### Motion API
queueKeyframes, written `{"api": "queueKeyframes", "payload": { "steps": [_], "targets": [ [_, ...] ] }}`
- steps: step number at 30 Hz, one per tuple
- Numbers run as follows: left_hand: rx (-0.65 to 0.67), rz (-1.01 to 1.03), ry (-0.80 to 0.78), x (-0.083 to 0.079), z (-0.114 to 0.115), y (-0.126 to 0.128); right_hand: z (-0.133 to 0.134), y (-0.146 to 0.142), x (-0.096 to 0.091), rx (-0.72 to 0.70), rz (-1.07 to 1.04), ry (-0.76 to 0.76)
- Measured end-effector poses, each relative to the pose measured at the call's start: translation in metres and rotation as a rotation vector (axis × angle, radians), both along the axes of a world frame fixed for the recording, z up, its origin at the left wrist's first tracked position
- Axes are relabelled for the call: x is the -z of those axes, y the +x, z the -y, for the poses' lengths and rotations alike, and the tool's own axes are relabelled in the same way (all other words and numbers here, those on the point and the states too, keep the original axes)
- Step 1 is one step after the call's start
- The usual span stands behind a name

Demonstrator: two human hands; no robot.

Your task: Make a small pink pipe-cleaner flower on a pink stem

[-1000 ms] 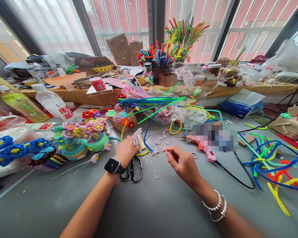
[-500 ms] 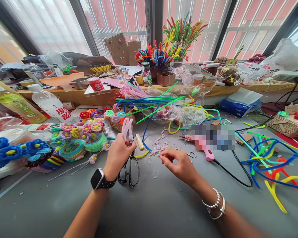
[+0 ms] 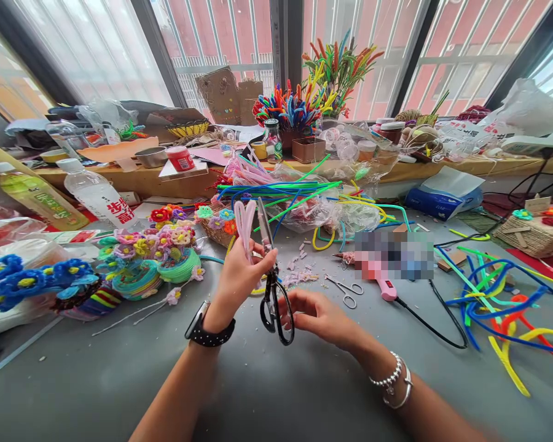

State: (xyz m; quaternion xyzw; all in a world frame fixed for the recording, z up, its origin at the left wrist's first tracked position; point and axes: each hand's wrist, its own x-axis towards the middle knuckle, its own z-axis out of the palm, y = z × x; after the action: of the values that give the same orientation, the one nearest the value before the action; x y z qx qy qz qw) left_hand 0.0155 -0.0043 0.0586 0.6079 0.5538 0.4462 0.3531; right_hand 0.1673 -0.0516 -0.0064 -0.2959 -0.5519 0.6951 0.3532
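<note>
My left hand is closed around black-handled scissors and a folded bunch of pale pink pipe cleaners. The scissors stand upright, blades pointing up and handle loops hanging below the fingers. Close to the right-hand loop is my right hand, its fingers slightly curled and apart. Some of its fingertips sit behind the loop, so I cannot tell whether they touch it. Small pink clippings lie on the table beyond the hands. A smaller pair of silver scissors rests just past my right hand.
Pipe-cleaner flower pots crowd the left. A pink glue gun with a black cable lies to the right, partly blurred. Loose coloured pipe cleaners spread further right. Bottles and a tissue pack stand behind.
My left hand has moved right with the scissors and the pink pipe cleaners, bringing the scissors upright in front. My right hand has come slightly down and left, to the scissors' handles.
</note>
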Motion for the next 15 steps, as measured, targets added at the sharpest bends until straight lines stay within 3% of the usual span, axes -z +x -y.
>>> {"api": "queueKeyframes", "payload": {
  "steps": [6, 11, 15],
  "targets": [
    [0.146, 0.134, -0.093, -0.003, 0.001, 0.018, 0.001, -0.004, 0.001, 0.008, -0.167, -0.137],
    [0.178, 0.230, -0.120, -0.002, 0.002, 0.027, 0.001, -0.009, 0.008, 0.033, -0.285, -0.272],
    [0.201, 0.252, -0.140, -0.001, 0.001, 0.027, 0.002, -0.011, 0.007, -0.027, -0.327, -0.281]
  ]
}}
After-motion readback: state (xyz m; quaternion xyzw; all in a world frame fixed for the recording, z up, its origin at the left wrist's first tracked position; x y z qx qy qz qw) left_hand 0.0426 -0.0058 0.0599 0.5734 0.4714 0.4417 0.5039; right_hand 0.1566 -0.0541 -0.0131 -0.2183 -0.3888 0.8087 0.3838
